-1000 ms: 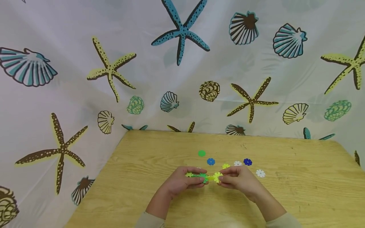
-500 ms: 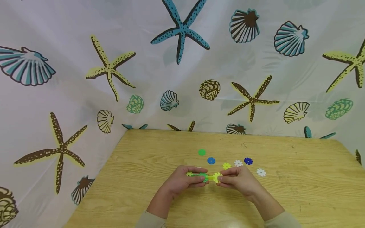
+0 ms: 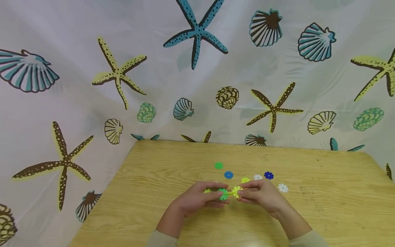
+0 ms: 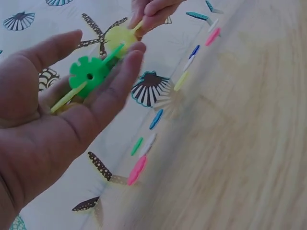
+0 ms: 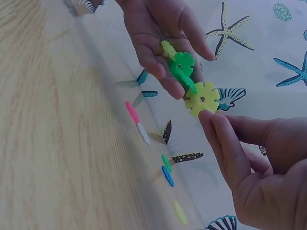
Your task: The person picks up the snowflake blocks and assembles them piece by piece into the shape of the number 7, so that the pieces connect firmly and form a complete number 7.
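Observation:
A short chain of interlocking notched plastic discs spans my two hands over the table. Its green discs (image 4: 88, 76) lie along the curled fingers of my left hand (image 3: 199, 195), with a yellow disc (image 4: 69, 96) slotted in near the palm. Thumb and fingers of my right hand (image 3: 262, 197) pinch the yellow disc (image 5: 202, 99) at the chain's other end. In the right wrist view this disc meets the edge of a green one. My left hand (image 5: 160, 43) covers part of the chain, so some joints are hidden.
Loose discs lie behind the hands on the wooden table (image 3: 148, 202): green (image 3: 218, 165), light blue (image 3: 228, 175), yellow (image 3: 245, 180), dark blue (image 3: 268, 175) and white (image 3: 283, 188). Pink discs (image 4: 137, 170) show in the wrist views. A shell-and-starfish cloth (image 3: 203, 85) hangs behind and at the sides.
My left hand has shifted slightly right, and the green disc at its thumb now faces the head camera more squarely. My right hand keeps its pinch on the yellow disc, almost in place.

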{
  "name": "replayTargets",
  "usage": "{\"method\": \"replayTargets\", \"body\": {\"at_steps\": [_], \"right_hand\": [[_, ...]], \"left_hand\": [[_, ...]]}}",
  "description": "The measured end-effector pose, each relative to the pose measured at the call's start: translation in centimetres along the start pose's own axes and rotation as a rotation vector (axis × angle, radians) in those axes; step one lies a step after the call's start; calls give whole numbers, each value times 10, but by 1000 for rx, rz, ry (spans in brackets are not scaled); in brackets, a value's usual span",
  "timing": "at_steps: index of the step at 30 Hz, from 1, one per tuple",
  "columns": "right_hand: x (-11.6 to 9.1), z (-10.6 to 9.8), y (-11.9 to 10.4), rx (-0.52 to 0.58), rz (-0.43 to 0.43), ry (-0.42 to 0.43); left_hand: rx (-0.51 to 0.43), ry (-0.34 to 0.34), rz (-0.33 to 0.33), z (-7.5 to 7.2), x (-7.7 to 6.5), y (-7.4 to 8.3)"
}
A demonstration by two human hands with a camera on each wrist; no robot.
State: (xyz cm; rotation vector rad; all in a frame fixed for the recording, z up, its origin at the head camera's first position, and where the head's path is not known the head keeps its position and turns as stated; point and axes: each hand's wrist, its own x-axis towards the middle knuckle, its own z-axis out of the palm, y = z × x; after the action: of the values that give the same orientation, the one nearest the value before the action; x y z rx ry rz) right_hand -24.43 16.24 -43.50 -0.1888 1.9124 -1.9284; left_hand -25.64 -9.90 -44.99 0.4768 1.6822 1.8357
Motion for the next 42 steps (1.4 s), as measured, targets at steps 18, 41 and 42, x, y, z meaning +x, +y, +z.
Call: {"method": "replayTargets", "body": {"at_steps": [18,41,42], "right_hand": [[12,21,6,27,20,12],[26,32,4,-187,-28,38],[28,33,5,-194,-33,41]], "left_hand": [[25,-123,-52,-17,-15,-2],[-12,-163,-25,-31,-18,-7],[-14,-159,-30,-32,-19,-7]]}}
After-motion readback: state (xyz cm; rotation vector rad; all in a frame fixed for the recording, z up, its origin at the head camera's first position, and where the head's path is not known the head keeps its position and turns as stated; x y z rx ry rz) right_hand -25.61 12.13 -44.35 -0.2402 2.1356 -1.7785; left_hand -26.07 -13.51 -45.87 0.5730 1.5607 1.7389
